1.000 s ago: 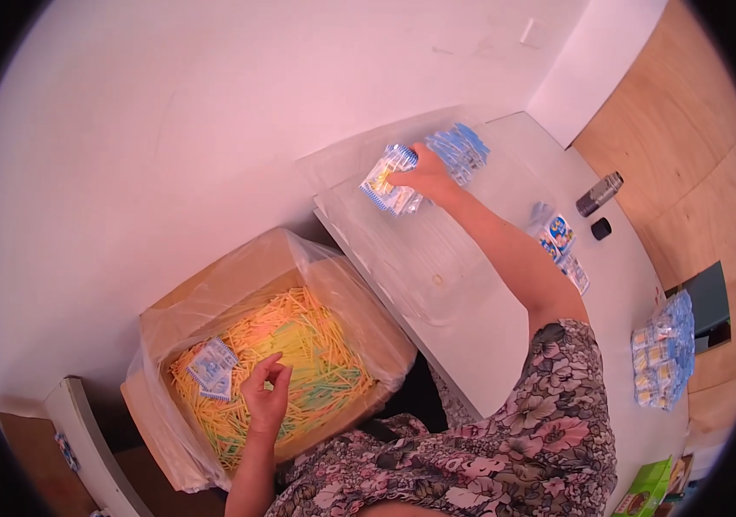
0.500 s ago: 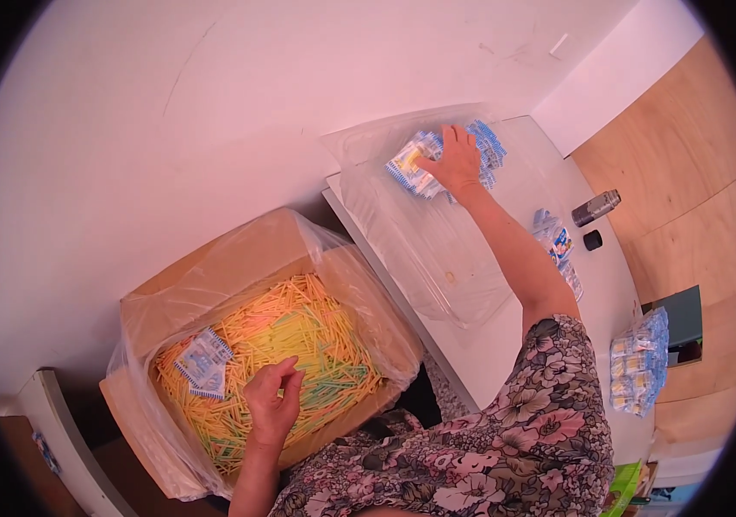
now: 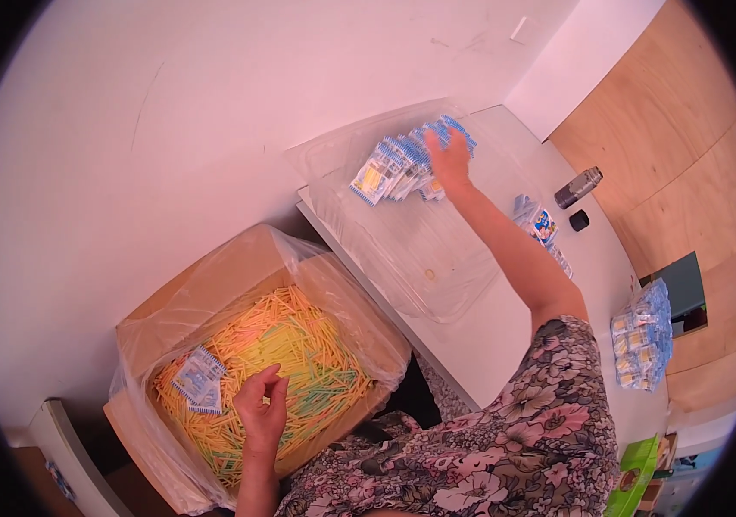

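Note:
My right hand (image 3: 448,161) is over the far right end of a row of small blue-and-white packets (image 3: 383,172), fingers apart and gripping nothing that I can see. The packets overlap in a clear plastic tray (image 3: 394,258); part of the row is hidden by that hand. My left hand (image 3: 262,405) hovers above a mass of thin yellow, orange and green sticks (image 3: 286,336), its thumb and fingers loosely bent with a gap between them. Left of it, a couple of similar packets (image 3: 199,379) rest on the sticks. A plastic-lined cardboard box (image 3: 200,276) holds the sticks.
The tray stands on a white table (image 3: 445,358). Toward its right side lie more packets (image 3: 540,228), a dark flask (image 3: 578,187), its black cap (image 3: 580,221) and a bundle of bagged packets (image 3: 642,336). A pale wall (image 3: 213,103) rises behind.
My right hand has moved from the left packets to the far right end of the row, uncovering more of it. My left hand stays over the sticks. The whole view has shifted slightly.

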### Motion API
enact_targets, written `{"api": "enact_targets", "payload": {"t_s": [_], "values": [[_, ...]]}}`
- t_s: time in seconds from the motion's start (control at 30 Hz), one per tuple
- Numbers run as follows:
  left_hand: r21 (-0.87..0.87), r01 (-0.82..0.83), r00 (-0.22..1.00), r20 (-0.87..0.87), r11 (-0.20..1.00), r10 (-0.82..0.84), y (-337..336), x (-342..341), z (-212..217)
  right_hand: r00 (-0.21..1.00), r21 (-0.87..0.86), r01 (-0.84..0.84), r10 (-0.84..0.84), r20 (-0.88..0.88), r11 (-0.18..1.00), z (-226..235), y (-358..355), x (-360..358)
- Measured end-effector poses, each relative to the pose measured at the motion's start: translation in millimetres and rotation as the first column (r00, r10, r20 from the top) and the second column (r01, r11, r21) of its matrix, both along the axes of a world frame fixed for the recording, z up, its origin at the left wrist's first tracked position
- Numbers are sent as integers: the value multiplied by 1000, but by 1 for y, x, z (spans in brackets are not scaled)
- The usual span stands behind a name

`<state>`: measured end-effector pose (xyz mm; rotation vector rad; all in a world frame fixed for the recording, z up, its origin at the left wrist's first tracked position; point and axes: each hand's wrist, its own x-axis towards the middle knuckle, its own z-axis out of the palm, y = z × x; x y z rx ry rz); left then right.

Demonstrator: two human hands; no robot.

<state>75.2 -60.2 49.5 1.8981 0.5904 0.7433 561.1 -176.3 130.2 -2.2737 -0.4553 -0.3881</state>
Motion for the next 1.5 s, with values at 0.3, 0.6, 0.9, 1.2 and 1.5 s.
{"api": "enact_targets", "payload": {"t_s": [0.3, 0.6, 0.9, 1.2, 1.5], "values": [[6, -22, 1000, -8, 1000, 22, -3, -10, -3, 715, 288, 290, -7, -699, 912, -50, -26, 42], [106, -89, 994, -60, 990, 96, -5, -20, -8, 729, 356, -121, 326, -602, 927, -97, -10, 65], [44, 27, 947, -322, 999, -11, 30, -28, 4, 771, 243, -152, 269, -578, 958, -1, -71, 17], [714, 148, 484, -656, 685, 579, 112, -71, -44, 832, 225, -553, 545, 101, 802, 72, -74, -253], [610, -24, 574, -640, 792, 511, 119, -81, -44, 487, -123, -847, 847, 213, 517, 34, -62, -345]]}}
